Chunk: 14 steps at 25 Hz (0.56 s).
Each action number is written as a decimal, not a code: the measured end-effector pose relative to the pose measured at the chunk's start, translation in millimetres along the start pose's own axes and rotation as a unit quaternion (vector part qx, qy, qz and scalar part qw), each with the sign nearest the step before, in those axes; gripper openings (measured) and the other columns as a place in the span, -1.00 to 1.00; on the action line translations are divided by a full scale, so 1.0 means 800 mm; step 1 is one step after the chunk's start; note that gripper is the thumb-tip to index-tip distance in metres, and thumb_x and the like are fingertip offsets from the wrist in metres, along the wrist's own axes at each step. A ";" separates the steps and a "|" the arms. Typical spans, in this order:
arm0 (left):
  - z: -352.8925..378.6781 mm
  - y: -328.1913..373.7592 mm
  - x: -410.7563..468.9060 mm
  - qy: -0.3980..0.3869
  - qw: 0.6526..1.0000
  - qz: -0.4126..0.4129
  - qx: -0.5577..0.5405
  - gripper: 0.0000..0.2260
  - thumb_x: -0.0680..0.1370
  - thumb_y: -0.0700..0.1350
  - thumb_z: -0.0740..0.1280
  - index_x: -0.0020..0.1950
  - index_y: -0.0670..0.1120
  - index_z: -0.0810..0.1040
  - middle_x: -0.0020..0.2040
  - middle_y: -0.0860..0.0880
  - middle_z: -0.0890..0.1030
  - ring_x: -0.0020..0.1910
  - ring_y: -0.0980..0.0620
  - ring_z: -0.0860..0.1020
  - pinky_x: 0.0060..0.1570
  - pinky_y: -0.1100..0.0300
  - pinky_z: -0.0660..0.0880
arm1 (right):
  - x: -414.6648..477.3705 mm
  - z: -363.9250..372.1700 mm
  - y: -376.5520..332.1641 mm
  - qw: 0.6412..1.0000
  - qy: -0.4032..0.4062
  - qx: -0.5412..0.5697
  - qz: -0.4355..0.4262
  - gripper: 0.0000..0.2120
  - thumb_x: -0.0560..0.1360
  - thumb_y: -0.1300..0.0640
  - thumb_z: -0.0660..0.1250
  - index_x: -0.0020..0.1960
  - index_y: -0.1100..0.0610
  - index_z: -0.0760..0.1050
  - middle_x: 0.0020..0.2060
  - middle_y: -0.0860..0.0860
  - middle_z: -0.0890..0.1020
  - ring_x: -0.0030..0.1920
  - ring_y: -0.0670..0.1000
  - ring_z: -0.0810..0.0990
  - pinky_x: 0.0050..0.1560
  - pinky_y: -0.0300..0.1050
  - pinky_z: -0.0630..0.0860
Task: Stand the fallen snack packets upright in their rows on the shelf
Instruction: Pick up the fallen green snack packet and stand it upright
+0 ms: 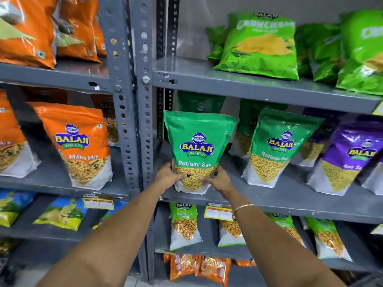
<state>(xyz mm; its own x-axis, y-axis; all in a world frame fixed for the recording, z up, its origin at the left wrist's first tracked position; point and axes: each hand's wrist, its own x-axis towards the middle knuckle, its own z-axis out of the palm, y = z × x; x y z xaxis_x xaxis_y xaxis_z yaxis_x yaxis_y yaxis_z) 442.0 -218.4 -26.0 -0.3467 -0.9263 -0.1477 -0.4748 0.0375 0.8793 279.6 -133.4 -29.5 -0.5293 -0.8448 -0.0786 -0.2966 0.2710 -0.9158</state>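
Note:
A green Ratlami Sev packet (196, 146) stands upright at the front left of the grey middle shelf (290, 200). My left hand (169, 175) grips its lower left side and my right hand (219, 180) grips its lower right side. Behind it another green packet (200, 103) shows partly. A second Ratlami Sev packet (275, 146) stands upright to the right, with more green ones behind. Purple Aloo Sev packets (348, 156) stand further right.
A grey perforated upright (132, 100) splits the shelving. Orange Mitha Mix packets (80, 143) stand on the left bay. Bright green packets (261, 44) lean on the upper shelf. Smaller packets (183, 224) and yellow price tags (219, 212) fill the lower shelf.

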 end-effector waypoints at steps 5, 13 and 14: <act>-0.002 0.003 -0.021 0.001 1.000 -0.006 0.015 -0.41 0.31 -0.02 0.53 0.26 -0.18 0.46 0.27 -0.17 0.58 0.23 -0.13 0.53 0.22 0.06 0.46 | -0.018 -0.004 0.001 1.000 -0.013 0.005 -0.003 -0.35 0.29 0.20 0.52 0.30 0.23 0.34 0.26 0.20 0.53 0.17 0.15 0.53 0.02 -0.05 0.59; -0.008 0.006 -0.024 -0.065 0.997 -0.032 0.006 -0.33 0.31 -0.03 0.53 0.34 -0.16 0.37 0.34 -0.13 0.51 0.29 -0.13 0.48 0.31 0.00 0.42 | -0.021 -0.004 0.000 0.998 -0.041 0.036 0.015 -0.31 0.30 0.27 0.50 0.34 0.24 0.27 0.31 0.19 0.48 0.24 0.13 0.48 0.10 -0.05 0.52; -0.009 0.009 -0.023 -0.098 0.993 -0.056 0.018 -0.30 0.31 -0.02 0.52 0.36 -0.17 0.32 0.38 -0.15 0.46 0.33 -0.13 0.45 0.33 -0.02 0.40 | -0.021 -0.007 0.000 0.998 -0.045 0.030 0.020 -0.27 0.29 0.26 0.50 0.37 0.25 0.24 0.33 0.20 0.45 0.32 0.17 0.43 0.27 0.05 0.45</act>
<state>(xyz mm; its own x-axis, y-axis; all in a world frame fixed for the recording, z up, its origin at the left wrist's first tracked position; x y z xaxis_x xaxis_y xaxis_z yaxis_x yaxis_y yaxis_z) 450.5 -203.6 -13.7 -0.4392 -0.8349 -0.3318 -0.5460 -0.0453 0.8366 284.2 -116.4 -25.8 -0.4648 -0.8727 -0.1493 -0.2261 0.2800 -0.9330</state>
